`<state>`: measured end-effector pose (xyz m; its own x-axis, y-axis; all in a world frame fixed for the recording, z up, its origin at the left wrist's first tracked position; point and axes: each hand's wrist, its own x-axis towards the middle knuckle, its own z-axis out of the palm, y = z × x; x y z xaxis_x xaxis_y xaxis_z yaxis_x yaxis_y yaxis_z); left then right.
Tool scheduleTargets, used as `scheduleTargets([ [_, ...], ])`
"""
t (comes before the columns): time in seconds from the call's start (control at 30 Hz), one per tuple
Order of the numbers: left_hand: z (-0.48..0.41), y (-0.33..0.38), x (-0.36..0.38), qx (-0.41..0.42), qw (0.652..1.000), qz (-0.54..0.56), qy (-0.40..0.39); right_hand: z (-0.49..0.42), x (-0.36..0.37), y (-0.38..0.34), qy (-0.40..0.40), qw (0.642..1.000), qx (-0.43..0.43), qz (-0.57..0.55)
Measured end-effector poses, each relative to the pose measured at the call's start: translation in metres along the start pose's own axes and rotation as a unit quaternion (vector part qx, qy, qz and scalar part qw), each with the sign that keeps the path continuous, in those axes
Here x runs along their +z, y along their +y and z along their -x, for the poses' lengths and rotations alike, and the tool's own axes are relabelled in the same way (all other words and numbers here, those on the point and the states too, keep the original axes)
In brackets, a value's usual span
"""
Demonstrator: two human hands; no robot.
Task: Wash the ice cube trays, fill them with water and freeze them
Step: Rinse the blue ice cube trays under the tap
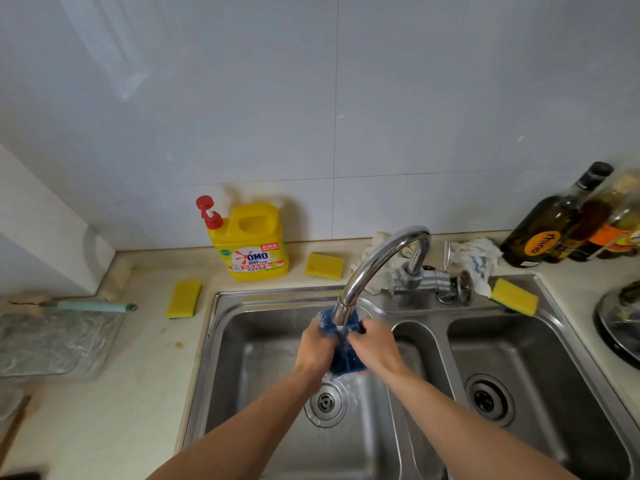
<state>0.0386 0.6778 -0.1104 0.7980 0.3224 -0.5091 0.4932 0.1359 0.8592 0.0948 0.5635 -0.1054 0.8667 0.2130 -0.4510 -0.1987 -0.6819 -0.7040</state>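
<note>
Two hands (316, 348) (375, 344) grip blue tray (343, 362) between.

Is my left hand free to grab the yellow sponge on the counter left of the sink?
Probably not right away: the left hand grips the blue tray under the tap. If it lets go, the way looks free; nothing stands between it and the sponge.

head cam only | wide-angle, looks forward-down from above | close over sink (221, 341) | wall fills upper frame | forearms enter bottom edge
</note>
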Motion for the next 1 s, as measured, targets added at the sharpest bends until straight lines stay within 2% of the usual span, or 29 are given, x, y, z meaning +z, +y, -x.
scheduleTargets([
  [0.23,0.007,0.001,0.009,-0.039,0.993,0.114,0.012,-0.002,0.001,-0.001,0.012,0.999,0.022,-0.046],
  [0.33,0.014,0.003,0.01,-0.04,0.981,0.189,-0.01,-0.001,-0.004,-0.002,0.034,0.993,0.033,-0.111],
  [0.47,0.016,-0.001,0.009,-0.036,0.982,0.185,-0.023,-0.001,-0.004,-0.003,0.061,0.99,0.026,-0.126],
  [0.7,0.004,0.0,-0.005,-0.016,0.997,0.074,-0.006,0.011,0.003,-0.005,0.059,0.993,-0.075,-0.073],
  [0.87,-0.006,0.009,-0.029,0.009,1.0,-0.011,-0.019,0.01,-0.008,-0.01,-0.007,0.983,-0.025,-0.18],
  [1.0,-0.007,0.012,-0.038,0.023,0.993,-0.094,-0.069,0.006,-0.012,-0.007,-0.051,0.988,0.041,-0.143],
])
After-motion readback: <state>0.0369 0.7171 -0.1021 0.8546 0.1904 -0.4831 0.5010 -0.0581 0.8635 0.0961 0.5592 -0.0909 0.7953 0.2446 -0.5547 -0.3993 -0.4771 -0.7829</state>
